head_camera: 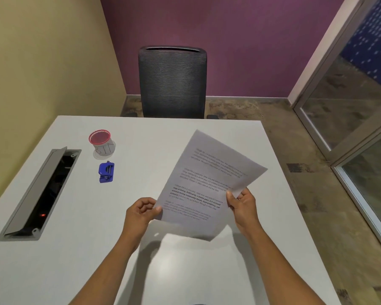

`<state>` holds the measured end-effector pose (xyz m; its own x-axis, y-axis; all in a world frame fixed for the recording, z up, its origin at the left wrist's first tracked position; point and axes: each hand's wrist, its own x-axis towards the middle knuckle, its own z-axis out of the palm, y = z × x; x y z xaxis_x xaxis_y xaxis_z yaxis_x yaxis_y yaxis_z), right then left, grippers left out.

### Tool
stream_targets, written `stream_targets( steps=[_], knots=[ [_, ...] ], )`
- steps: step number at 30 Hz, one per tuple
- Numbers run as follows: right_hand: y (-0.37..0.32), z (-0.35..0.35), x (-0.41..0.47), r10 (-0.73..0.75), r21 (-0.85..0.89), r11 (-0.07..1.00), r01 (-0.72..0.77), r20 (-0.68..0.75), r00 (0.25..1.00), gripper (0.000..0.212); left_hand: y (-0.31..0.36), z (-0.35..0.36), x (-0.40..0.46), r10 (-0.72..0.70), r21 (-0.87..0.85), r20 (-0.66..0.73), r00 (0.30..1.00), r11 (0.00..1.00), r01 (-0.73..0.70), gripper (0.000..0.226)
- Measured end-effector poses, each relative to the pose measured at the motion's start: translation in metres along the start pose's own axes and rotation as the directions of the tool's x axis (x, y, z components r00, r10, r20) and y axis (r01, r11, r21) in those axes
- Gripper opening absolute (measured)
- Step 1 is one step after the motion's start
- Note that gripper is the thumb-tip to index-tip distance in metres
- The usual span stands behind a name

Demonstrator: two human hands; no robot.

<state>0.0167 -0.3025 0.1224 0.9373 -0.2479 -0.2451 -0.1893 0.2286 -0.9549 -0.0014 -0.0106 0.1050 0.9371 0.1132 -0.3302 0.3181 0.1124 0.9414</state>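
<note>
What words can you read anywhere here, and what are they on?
Printed sheet, pinched by the left hand and right hand, bold lines: "way of living. Defined by a slower pace, it is centered around strong community bonds, local traditions, and primary".
Its other paragraphs: too small and blurred to read.
Cup: grey marks on its side, not legible.

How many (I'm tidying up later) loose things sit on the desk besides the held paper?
2: a red-rimmed cup at the far left of the desk, and a small blue tool just in front of it. The paper may hide more.
</note>
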Motion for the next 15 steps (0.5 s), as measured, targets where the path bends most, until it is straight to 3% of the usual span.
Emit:
stream_targets(
  steps=[5, 9, 15],
  knots=[
    [-0.009, 0.013, -0.003, -0.066, -0.114, 0.991, 0.071, 0.047, 0.997, 0.020, 0.023, 0.010, 0.009, 0.137, 0.173, 0.083, 0.987, 0.974, -0.150, 0.016],
    [-0.011, 0.023, -0.005, -0.108, -0.131, 0.984, 0.119, 0.091, 0.990, 0.025, 0.039, 0.023, 0.013, 0.256, 0.158, 0.098, 0.962, 0.950, -0.269, 0.022],
    [0.015, 0.024, -0.004, -0.056, -0.264, 0.960, 0.091, 0.137, 0.989, 0.026, 0.022, 0.030, 0.012, 0.245, 0.201, 0.040, 0.969, 0.948, -0.248, 0.031]
  ],
)
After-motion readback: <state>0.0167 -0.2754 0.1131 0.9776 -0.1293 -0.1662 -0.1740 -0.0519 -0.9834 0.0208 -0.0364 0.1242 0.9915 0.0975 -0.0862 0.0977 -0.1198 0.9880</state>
